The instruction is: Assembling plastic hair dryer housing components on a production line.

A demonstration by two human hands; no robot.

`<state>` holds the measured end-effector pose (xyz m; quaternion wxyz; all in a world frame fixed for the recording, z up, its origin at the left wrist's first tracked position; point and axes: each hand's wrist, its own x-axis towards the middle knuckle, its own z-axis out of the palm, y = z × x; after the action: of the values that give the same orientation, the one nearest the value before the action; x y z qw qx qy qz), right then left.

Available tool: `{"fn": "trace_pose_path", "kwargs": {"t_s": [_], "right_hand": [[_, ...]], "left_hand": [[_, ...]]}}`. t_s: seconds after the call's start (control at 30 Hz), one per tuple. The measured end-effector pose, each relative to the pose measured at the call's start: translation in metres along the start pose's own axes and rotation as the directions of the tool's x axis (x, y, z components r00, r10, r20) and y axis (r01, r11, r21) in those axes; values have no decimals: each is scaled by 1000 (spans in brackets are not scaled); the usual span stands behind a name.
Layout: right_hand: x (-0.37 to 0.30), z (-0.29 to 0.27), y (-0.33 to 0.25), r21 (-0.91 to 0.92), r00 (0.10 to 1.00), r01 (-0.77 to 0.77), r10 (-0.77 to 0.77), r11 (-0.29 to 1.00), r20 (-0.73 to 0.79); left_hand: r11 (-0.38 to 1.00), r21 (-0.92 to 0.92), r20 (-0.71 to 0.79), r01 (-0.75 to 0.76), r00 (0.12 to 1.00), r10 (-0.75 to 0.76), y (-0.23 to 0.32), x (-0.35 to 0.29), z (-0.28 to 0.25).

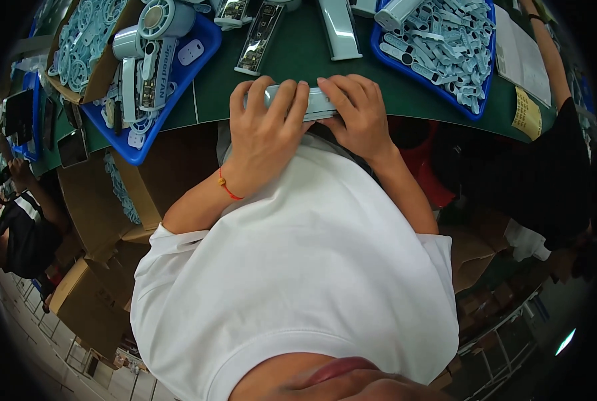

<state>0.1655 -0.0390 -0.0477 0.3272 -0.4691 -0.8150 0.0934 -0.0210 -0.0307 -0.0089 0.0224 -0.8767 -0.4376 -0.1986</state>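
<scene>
Plastic casing (320, 101), pale blue, is between my two hands, at the near edge of the green bench (212, 100) and just in front of my shirt (325, 247). My left hand (266, 127) has its fingers curled over the casing's left part; its thumb is hidden. My right hand (360, 120) pinches the right end, fingers above and thumb below. Grip force: cannot tell. Contact between casing and bench: cannot tell.

Judged as pressing or seating a part, the step calls for even force from both hands, fingertips on the edges, and the casing held level so neither end lifts. I would check the seam along its whole length, as a gap could hide under my fingers.

Beyond my hands lies a casing with a bare circuit board (260, 40); contact with it is best avoided. On the right, a blue tray (475, 113) holds small parts (442, 50).
</scene>
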Motion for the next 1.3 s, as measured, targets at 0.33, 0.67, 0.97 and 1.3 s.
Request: {"fn": "trace_pose_path", "kwargs": {"t_s": [0.33,0.67,0.97,1.3], "right_hand": [[6,-8,-8,145,997,-77,80,986,-19],[5,-5,-2,195,997,-52,61,979,-41],[1,2,4,242,995,16,9,970,-101],[18,-19,-8,-21,993,61,-59,998,104]], "left_hand": [[988,-134,-2,83,996,-84,3,1,-4],[982,-173,-34,78,996,-85,0,1,2],[986,-166,-87,11,996,-26,-5,3,6],[977,-215,-74,-3,997,-13,-10,16,-13]]}}
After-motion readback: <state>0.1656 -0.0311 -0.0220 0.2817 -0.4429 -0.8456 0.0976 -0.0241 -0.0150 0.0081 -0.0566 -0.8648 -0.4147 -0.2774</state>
